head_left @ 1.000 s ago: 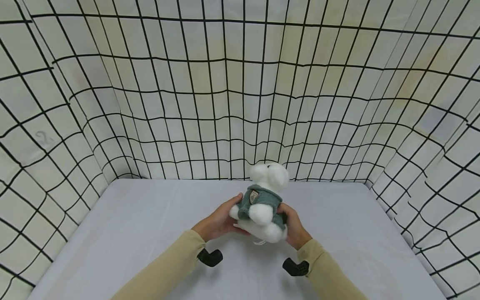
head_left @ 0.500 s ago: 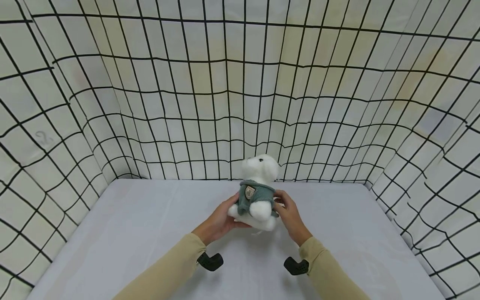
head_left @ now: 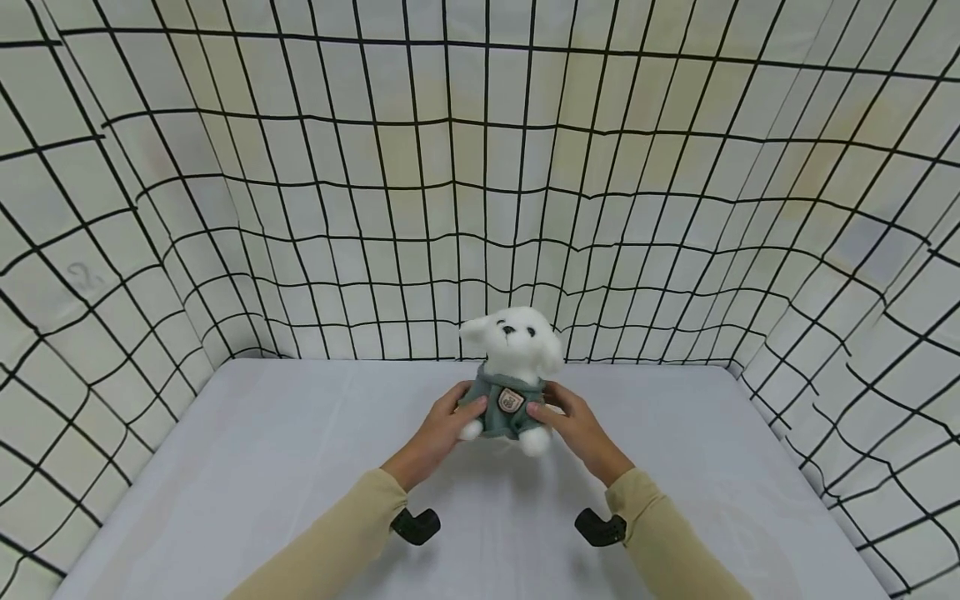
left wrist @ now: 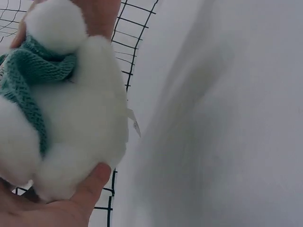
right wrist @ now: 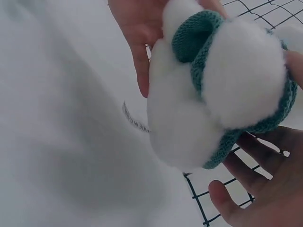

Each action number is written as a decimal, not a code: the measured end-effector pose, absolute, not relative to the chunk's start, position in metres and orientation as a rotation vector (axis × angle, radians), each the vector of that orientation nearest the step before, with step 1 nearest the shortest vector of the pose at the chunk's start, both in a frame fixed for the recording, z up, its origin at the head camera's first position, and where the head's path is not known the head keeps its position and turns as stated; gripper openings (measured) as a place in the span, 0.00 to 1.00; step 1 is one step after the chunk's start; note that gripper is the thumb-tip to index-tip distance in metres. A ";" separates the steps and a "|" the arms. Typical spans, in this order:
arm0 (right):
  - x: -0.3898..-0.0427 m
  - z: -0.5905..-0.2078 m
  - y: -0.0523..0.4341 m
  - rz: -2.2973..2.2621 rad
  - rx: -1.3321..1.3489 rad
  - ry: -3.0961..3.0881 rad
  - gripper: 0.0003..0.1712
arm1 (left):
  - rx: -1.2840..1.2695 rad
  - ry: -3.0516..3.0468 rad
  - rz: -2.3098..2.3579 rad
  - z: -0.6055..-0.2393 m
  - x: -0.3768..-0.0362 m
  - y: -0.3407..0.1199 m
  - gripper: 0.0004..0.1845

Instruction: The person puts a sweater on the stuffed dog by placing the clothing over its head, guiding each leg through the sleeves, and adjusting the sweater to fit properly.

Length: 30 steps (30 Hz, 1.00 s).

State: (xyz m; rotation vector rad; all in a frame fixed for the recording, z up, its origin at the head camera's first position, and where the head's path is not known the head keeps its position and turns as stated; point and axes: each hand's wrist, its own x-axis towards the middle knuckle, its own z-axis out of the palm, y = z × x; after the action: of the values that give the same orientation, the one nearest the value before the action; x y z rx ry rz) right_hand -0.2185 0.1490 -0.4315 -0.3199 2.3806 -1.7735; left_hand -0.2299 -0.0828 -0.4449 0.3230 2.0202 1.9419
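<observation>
A white plush dog (head_left: 522, 343) in a teal knitted sweater (head_left: 495, 421) with a shield-shaped patch (head_left: 511, 401) is held up facing the head camera. My left hand (head_left: 441, 427) grips one side, thumb on the sweater front. The opposite side is held by my right hand (head_left: 576, 427), its thumb near the patch. From below, the left wrist view shows the toy's furry white underside (left wrist: 75, 118) and a finger of the left hand (left wrist: 66, 203) against it. A printed label (right wrist: 135, 120) sticks out from the underside in the right wrist view, where several right-hand fingers (right wrist: 244, 170) are spread apart.
A white tabletop (head_left: 300, 417) lies beneath the hands. White walls with a black grid of lines (head_left: 420, 208) enclose it at the back and both sides. A black curved piece (head_left: 417, 527) sits at the left wrist, and another black piece (head_left: 600, 528) at the right.
The plush dog has turned from tilted sideways to face the head camera, rising slightly and shifting left. Both hands have changed their hold, with thumbs now on the sweater front.
</observation>
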 end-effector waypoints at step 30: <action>-0.245 -0.479 0.134 -1.726 -0.360 2.562 0.24 | 0.538 2.716 1.442 -0.461 -0.259 -0.089 0.30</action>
State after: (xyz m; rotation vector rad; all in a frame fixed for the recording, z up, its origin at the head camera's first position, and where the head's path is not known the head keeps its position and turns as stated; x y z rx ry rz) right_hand -0.2452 0.1336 -0.4792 -0.3597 2.5618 -1.7261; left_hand -0.2590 -0.0890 -0.4606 0.5380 2.7155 1.4421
